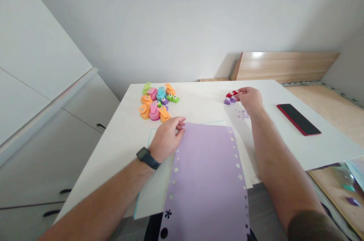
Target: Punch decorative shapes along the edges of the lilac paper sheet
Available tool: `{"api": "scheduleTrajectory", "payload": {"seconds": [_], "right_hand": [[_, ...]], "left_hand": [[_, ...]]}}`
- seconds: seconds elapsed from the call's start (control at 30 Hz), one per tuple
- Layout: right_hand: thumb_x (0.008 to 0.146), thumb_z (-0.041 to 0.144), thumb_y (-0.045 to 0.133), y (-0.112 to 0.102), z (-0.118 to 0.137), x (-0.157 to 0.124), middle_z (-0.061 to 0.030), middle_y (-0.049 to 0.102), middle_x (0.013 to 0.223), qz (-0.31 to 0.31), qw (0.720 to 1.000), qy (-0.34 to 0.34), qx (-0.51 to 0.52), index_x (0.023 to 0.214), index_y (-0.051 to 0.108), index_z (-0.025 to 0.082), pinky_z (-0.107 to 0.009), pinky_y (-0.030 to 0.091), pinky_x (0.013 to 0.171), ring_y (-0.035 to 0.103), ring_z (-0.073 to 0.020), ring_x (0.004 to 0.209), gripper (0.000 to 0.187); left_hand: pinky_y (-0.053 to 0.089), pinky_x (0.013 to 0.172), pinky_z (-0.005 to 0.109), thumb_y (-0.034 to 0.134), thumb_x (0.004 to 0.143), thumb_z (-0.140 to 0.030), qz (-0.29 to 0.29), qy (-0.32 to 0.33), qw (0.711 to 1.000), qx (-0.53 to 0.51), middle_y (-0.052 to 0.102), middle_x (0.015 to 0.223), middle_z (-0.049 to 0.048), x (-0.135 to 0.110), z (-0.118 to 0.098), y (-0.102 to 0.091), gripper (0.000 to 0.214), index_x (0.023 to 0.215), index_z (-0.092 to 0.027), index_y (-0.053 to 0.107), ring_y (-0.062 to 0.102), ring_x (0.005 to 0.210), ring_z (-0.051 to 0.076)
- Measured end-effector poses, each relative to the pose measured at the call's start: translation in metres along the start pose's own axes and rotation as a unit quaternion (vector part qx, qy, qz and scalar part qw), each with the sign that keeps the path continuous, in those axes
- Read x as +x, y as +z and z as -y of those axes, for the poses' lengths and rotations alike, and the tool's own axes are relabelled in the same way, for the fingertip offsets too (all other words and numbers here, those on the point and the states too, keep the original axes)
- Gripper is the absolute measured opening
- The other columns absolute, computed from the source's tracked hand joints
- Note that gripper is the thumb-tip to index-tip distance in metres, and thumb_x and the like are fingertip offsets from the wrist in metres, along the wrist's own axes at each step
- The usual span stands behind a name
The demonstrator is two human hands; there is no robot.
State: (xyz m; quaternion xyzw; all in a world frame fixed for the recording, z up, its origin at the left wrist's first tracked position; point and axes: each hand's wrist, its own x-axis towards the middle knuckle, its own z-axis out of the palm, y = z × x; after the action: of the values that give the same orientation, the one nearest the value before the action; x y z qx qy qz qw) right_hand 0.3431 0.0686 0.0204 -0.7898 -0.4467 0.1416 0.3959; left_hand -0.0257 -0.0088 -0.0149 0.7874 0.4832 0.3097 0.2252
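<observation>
A purple sheet of paper lies toward me, with small shapes such as flowers and dots punched along its two long sides. My left hand, a dark watch on its wrist, pinches the sheet's far left corner between thumb and fingers. White sheets with a bluish edge lie under it. At the far right my right hand has its fingers closed at a group of small red paper punches and purple paper punches with eye-like tops. Its fingertips partly hide the nearest punch. Purple paper cut-outs are scattered just in front.
Several larger lever paper punches in orange, pink, blue and green stand at the back left, with small green punches among them. A black and red flat object lies on the right of the white table. White cabinets flank the left.
</observation>
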Motion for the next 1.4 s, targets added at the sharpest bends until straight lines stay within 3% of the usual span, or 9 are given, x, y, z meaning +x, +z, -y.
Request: {"api": "scheduleTrajectory", "payload": {"seconds": [0.2, 0.4, 0.5, 0.83, 1.0, 1.17, 1.3, 1.4], "right_hand": [[0.076, 0.019, 0.071, -0.018, -0.002, 0.000, -0.0155, 0.079, 0.105, -0.030, 0.972, -0.057, -0.227, 0.111, 0.079, 0.016, -0.037, 0.053, 0.084, 0.073, -0.0294, 0.097, 0.036], [0.079, 0.027, 0.073, -0.023, 0.002, -0.006, -0.0163, 0.079, 0.107, 0.022, 0.943, -0.067, -0.327, 0.102, 0.081, 0.018, -0.039, 0.052, 0.086, 0.072, -0.0326, 0.101, 0.027], [0.080, 0.019, 0.067, -0.024, 0.002, -0.008, -0.0162, 0.079, 0.108, 0.037, 0.931, -0.080, -0.355, 0.104, 0.082, 0.017, -0.038, 0.053, 0.087, 0.073, -0.0317, 0.102, 0.028], [0.079, 0.013, 0.063, -0.025, 0.007, -0.010, -0.0174, 0.078, 0.115, 0.047, 0.925, -0.072, -0.370, 0.115, 0.079, 0.016, -0.038, 0.053, 0.089, 0.073, -0.0332, 0.107, 0.039], [0.082, 0.021, 0.064, -0.022, 0.006, -0.012, -0.0186, 0.079, 0.110, 0.039, 0.935, -0.057, -0.348, 0.109, 0.080, 0.015, -0.039, 0.053, 0.087, 0.073, -0.0350, 0.106, 0.032], [0.079, 0.016, 0.065, -0.016, 0.008, -0.015, -0.0173, 0.078, 0.114, 0.009, 0.951, -0.094, -0.293, 0.127, 0.073, 0.016, -0.037, 0.052, 0.087, 0.072, -0.0332, 0.107, 0.049], [0.079, 0.022, 0.069, -0.014, 0.011, -0.017, -0.0153, 0.079, 0.110, 0.019, 0.964, -0.096, -0.248, 0.118, 0.077, 0.019, -0.038, 0.052, 0.087, 0.072, -0.0333, 0.107, 0.039], [0.080, 0.016, 0.067, -0.013, 0.012, -0.018, -0.0147, 0.079, 0.108, 0.039, 0.975, -0.084, -0.200, 0.113, 0.078, 0.017, -0.036, 0.052, 0.085, 0.072, -0.0300, 0.103, 0.035]], "left_hand": [[0.059, 0.091, 0.038, 0.059, 0.088, -0.014, 0.000, -0.002, 1.000, 0.008, 0.076, 0.109, 0.0065, 0.000, 0.001, 0.000, 0.036, 0.123, -0.019, 0.064, 0.074, 0.091, 0.020], [0.058, 0.093, 0.038, 0.061, 0.088, -0.013, 0.002, -0.005, 1.000, 0.016, 0.076, 0.109, 0.0064, 0.000, -0.001, -0.001, 0.036, 0.124, -0.018, 0.065, 0.074, 0.091, 0.019], [0.058, 0.094, 0.038, 0.061, 0.088, -0.013, 0.003, -0.009, 1.000, 0.015, 0.076, 0.109, 0.0064, 0.000, -0.002, -0.001, 0.036, 0.124, -0.017, 0.065, 0.074, 0.091, 0.019], [0.058, 0.093, 0.038, 0.062, 0.088, -0.015, -0.001, -0.001, 1.000, 0.021, 0.077, 0.108, 0.0062, 0.000, 0.000, -0.002, 0.036, 0.124, -0.017, 0.066, 0.075, 0.090, 0.020], [0.058, 0.092, 0.038, 0.063, 0.089, -0.015, 0.000, 0.000, 1.000, 0.019, 0.076, 0.108, 0.0062, -0.001, 0.001, -0.001, 0.035, 0.123, -0.017, 0.066, 0.074, 0.090, 0.020], [0.058, 0.093, 0.039, 0.063, 0.089, -0.015, 0.002, -0.003, 1.000, 0.016, 0.077, 0.109, 0.0064, 0.000, 0.000, -0.002, 0.035, 0.123, -0.017, 0.066, 0.075, 0.090, 0.020], [0.058, 0.093, 0.039, 0.063, 0.089, -0.015, 0.005, -0.005, 1.000, 0.016, 0.077, 0.109, 0.0070, 0.000, -0.001, -0.002, 0.034, 0.123, -0.017, 0.066, 0.074, 0.089, 0.020], [0.058, 0.093, 0.039, 0.063, 0.089, -0.015, 0.006, -0.004, 1.000, 0.016, 0.077, 0.108, 0.0065, 0.000, -0.002, -0.002, 0.034, 0.123, -0.017, 0.066, 0.074, 0.088, 0.019]]}}
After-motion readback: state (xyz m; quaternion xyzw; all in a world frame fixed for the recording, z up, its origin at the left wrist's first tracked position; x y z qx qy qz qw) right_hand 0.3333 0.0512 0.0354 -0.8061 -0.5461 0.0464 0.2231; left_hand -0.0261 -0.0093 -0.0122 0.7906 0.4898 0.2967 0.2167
